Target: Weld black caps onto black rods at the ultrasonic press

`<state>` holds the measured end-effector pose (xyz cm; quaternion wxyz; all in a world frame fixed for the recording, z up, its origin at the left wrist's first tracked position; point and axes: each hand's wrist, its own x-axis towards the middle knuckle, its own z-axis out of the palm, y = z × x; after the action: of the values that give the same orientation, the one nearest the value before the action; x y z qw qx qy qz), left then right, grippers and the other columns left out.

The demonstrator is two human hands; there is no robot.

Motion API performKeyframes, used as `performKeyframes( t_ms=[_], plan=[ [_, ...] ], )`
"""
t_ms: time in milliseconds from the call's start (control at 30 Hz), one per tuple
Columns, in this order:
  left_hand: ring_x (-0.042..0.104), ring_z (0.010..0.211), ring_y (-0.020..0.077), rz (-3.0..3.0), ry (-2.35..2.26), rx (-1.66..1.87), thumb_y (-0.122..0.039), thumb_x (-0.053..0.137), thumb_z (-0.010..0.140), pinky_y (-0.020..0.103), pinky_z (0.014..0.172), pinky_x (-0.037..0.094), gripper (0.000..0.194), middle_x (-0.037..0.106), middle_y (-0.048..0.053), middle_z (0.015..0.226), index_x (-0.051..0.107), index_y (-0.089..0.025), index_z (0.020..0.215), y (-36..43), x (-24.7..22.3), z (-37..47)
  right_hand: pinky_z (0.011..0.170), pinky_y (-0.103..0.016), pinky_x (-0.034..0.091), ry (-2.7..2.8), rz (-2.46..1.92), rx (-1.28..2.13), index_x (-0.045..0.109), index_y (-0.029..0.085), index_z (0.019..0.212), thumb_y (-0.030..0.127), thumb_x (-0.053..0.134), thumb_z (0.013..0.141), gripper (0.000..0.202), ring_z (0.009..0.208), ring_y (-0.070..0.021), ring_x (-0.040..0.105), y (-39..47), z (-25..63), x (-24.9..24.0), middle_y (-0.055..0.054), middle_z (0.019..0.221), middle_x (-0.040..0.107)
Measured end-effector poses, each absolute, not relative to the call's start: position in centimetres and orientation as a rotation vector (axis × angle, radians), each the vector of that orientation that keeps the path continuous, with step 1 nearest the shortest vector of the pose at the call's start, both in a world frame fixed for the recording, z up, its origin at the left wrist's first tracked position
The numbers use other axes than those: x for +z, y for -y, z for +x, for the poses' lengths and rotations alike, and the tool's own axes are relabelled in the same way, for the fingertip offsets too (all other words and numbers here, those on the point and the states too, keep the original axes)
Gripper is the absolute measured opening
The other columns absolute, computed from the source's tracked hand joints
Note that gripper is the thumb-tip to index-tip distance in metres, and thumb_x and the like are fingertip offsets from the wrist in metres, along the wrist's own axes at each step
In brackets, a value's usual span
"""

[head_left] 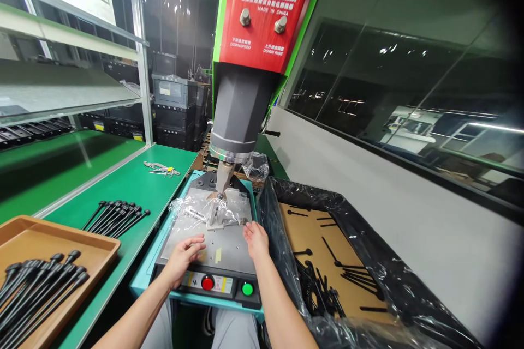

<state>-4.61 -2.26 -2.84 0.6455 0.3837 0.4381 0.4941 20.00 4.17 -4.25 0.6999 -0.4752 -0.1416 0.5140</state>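
My left hand (pixel 185 257) hovers over the front left of the machine's grey metal plate (pixel 196 248), fingers loosely bent and apart, with nothing seen in them. At the plate's right side is my right hand (pixel 257 239), its fingers loosely stretched beside the dark end of a small part (pixel 241 222). Between and beyond the hands stands a metal fixture (pixel 215 217), partly covered by clear plastic film (pixel 186 206). Directly above it, the press machine's metal horn (pixel 224 177) points down at the fixture. Whether horn and fixture touch is hard to see.
Black rods with round heads lie in a brown tray (pixel 110 245) and in a bunch (pixel 118 215) on the green table. Pliers (pixel 161 168) lie farther back. A plastic-lined box (pixel 344 202) at right holds more black parts. Red (pixel 207 282) and green (pixel 247 288) buttons sit in front.
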Motion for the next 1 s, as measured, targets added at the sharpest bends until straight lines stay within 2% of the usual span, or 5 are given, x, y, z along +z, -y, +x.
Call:
performKeyframes(
  t_ms=[167,400,600,833,1000],
  plan=[
    [0.062,0.105,0.0298,0.928,-1.161,1.001,-0.048,0.074,0.066,0.04,0.087,0.049,0.044,0.069,0.013,0.11,0.07,-0.017,0.097,5.9,-5.8,-8.7,0.048,-0.019,0.045,0.467,-1.17,1.087,0.062,0.017,0.084,0.044,0.076,0.065,0.036,0.055,-0.0118,0.058,2.8,20.4,-7.8,0.0,0.065,0.064],
    [0.067,0.094,0.0253,0.871,-1.304,0.902,-0.055,0.076,0.057,0.032,0.081,0.05,0.053,0.074,0.011,0.096,0.071,-0.016,0.092,7.0,-10.1,-12.3,0.05,-0.025,0.042,0.898,-1.485,1.057,0.066,0.017,0.067,0.058,0.065,0.069,0.041,0.056,-0.0173,0.056,9.3,20.0,-14.1,-0.005,0.064,0.064],
    [0.067,0.079,0.0225,0.843,-1.275,0.944,-0.057,0.077,0.053,0.029,0.068,0.049,0.052,0.074,0.01,0.082,0.069,-0.015,0.083,5.7,-11.4,-11.9,0.06,-0.031,0.043,1.115,-1.555,0.904,0.067,0.022,0.072,0.054,0.056,0.075,0.034,0.066,-0.0238,0.06,9.8,20.1,-14.8,-0.004,0.068,0.066],
    [0.066,0.069,0.018,0.805,-1.325,0.881,-0.047,0.072,0.062,0.024,0.057,0.044,0.036,0.073,0.008,0.081,0.065,-0.016,0.079,5.9,-9.7,-11.8,0.072,-0.034,0.043,1.236,-1.54,0.796,0.061,0.024,0.065,0.047,0.051,0.081,0.03,0.074,-0.0247,0.058,10.7,19.2,-14.2,-0.004,0.074,0.06],
    [0.06,0.056,0.0131,0.862,-1.285,0.866,-0.045,0.074,0.063,0.02,0.047,0.036,0.034,0.068,0.004,0.07,0.064,-0.015,0.077,7.5,-8.8,-11.9,0.062,-0.031,0.043,1.142,-1.515,0.998,0.061,0.024,0.066,0.056,0.05,0.08,0.037,0.069,-0.0234,0.056,11.3,18.4,-13.6,-0.004,0.069,0.059]
  ],
)
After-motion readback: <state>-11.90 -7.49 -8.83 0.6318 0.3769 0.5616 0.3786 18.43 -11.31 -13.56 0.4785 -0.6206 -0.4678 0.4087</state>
